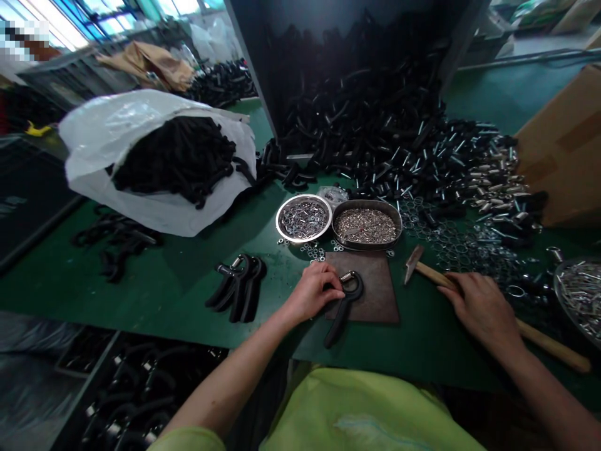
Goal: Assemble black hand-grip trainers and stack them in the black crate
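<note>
My left hand [320, 289] is closed at the side of a black spring clamp [345, 313], thumb and fingers pinching its upper part. The clamp has a curved head and a small metal spring [347, 276]. Its head lies on a square brown metal plate [382, 294], while its handle reaches over the plate's front edge. My right hand [486, 310] is closed round the wooden handle of a hammer [436, 275], which lies low over the table to the right of the plate. The hammer's head points toward the plate.
Behind the plate stand a round bowl of metal pins [283, 233] and an oval tin of small rivets [345, 243]. Several black clamps [241, 288] lie at left, before a white sack [94, 163]. Loose parts [451, 163], a cardboard box [563, 150] and another bowl [561, 291] occupy the right.
</note>
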Motion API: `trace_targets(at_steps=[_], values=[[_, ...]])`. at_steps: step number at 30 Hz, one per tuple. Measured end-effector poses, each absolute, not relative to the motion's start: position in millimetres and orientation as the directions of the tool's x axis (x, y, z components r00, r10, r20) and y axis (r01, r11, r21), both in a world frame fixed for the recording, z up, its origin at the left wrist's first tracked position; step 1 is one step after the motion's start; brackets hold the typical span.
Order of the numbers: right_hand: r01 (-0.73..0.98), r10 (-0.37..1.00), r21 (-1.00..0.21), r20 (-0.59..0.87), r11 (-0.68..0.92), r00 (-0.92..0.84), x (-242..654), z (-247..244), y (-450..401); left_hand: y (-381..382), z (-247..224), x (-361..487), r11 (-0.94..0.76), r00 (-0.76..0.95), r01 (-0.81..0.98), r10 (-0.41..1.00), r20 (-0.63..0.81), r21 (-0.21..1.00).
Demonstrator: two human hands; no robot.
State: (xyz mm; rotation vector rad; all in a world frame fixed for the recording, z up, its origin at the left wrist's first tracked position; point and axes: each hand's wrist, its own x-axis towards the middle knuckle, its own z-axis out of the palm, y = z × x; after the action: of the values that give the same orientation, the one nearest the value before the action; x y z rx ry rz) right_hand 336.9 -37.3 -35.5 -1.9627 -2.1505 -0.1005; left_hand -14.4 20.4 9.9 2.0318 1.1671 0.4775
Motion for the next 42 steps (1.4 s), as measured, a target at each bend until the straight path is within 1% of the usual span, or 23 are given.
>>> trace_targets(at_steps=[4,6,8,11,12,14,16,17,20,21,22,25,26,27,29,31,34,37,40,42], values=[[0.991,0.978,-0.112,0.203,0.072,-0.049,334,-36,-38,19,5,-13,-0.259,0.466,0.551,0.884,-0.035,0.793],[0.988,0.981,-0.151,0.192,0.033,-0.004,328,-30,-37,18,5,-12,-0.270,0.463,0.540,0.886,-0.013,0.798],[0.962,0.985,-0.271,0.168,0.013,0.034,317,-16,-37,16,4,-12,-0.303,0.476,0.533,0.879,0.015,0.790],[0.843,0.990,-0.536,0.134,0.040,0.038,291,17,-36,15,3,-11,-0.324,0.478,0.541,0.878,0.034,0.776],[0.799,0.989,-0.599,0.146,0.064,0.030,281,28,-37,15,2,-11,-0.319,0.472,0.546,0.881,0.031,0.775],[0.738,0.977,-0.662,0.212,0.133,0.013,262,42,-38,15,1,-11,-0.294,0.458,0.550,0.889,0.012,0.782],[0.725,0.962,-0.656,0.269,0.212,-0.039,246,44,-39,16,0,-11,-0.267,0.453,0.549,0.892,-0.013,0.792],[0.738,0.962,-0.631,0.260,0.239,-0.089,240,40,-39,16,-1,-11,-0.256,0.450,0.550,0.892,-0.025,0.795],[0.806,0.961,-0.526,0.104,0.271,-0.256,231,26,-35,17,-2,-12,-0.241,0.443,0.548,0.896,-0.033,0.801],[0.817,0.956,-0.505,0.066,0.278,-0.284,230,24,-34,17,-2,-12,-0.243,0.442,0.541,0.897,-0.027,0.805],[0.817,0.954,-0.502,0.065,0.285,-0.293,229,24,-33,17,-3,-12,-0.245,0.440,0.533,0.898,-0.019,0.810],[0.787,0.949,-0.531,0.195,0.315,-0.248,226,31,-33,17,-4,-13,-0.245,0.433,0.504,0.901,0.003,0.829],[0.785,0.947,-0.532,0.216,0.317,-0.236,226,32,-33,17,-5,-13,-0.241,0.431,0.497,0.902,0.004,0.834],[0.789,0.949,-0.529,0.206,0.313,-0.238,225,32,-33,17,-5,-13,-0.234,0.430,0.490,0.903,0.001,0.840],[0.798,0.956,-0.529,0.123,0.289,-0.265,226,29,-32,17,-5,-12,-0.215,0.420,0.479,0.908,-0.007,0.851],[0.790,0.963,-0.559,0.067,0.253,-0.262,227,25,-31,17,-6,-11,-0.190,0.392,0.484,0.920,-0.018,0.854],[0.754,0.978,-0.622,0.125,0.209,-0.168,232,29,-29,17,-5,-9,-0.175,0.358,0.512,0.933,-0.024,0.841],[0.746,0.981,-0.639,0.166,0.188,-0.105,238,39,-31,19,-3,-11,-0.223,0.408,0.501,0.913,-0.001,0.836],[0.748,0.987,-0.647,0.137,0.149,-0.078,243,42,-33,20,-1,-12,-0.279,0.485,0.476,0.875,0.016,0.834],[0.745,0.992,-0.656,0.102,0.118,-0.068,245,39,-36,21,0,-11,-0.271,0.474,0.485,0.881,0.011,0.831]])
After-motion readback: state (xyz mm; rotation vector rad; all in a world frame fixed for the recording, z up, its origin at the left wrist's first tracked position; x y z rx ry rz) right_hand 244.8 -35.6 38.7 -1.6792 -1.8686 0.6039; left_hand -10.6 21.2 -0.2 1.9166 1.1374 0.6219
